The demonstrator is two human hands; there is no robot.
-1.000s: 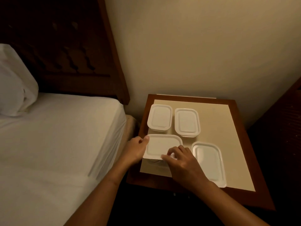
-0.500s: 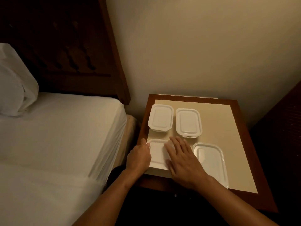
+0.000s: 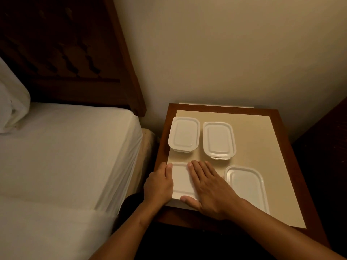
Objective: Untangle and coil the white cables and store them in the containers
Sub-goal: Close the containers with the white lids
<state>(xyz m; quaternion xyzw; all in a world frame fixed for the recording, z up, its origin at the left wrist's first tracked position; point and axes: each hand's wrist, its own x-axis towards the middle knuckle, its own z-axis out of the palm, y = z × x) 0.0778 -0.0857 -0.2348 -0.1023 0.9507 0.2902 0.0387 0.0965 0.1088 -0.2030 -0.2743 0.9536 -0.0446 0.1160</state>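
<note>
1. Bedside, dim light: a table (image 3: pixel 225 107) with a matte beige top and a polished brown wooden frame stands against a plain wall (image 3: pixel 225 44).
2. On it, in two rows: the far-left container (image 3: pixel 184 134) and far-right container (image 3: pixel 218 139) side by side toward the wall, the near-right container (image 3: pixel 247 186) and near-left container (image 3: pixel 181 180) toward me. All are white plastic, rounded rectangles with smooth raised-rim lids.
3. My left hand (image 3: pixel 159 184) clasps the near-left container's left side, thumb along the lid's edge, the other fingers out of sight.
4. My right hand (image 3: pixel 208 186) lies flat on that lid, fingers straight and close together, thumb at the near edge.
5. Both bare forearms reach in from below, the hands apart with a strip of lid between them.
6. To the left: a bed (image 3: pixel 65 156) in smooth white sheeting, a pillow (image 3: pixel 13 106), a carved dark headboard (image 3: pixel 65 53).
</note>
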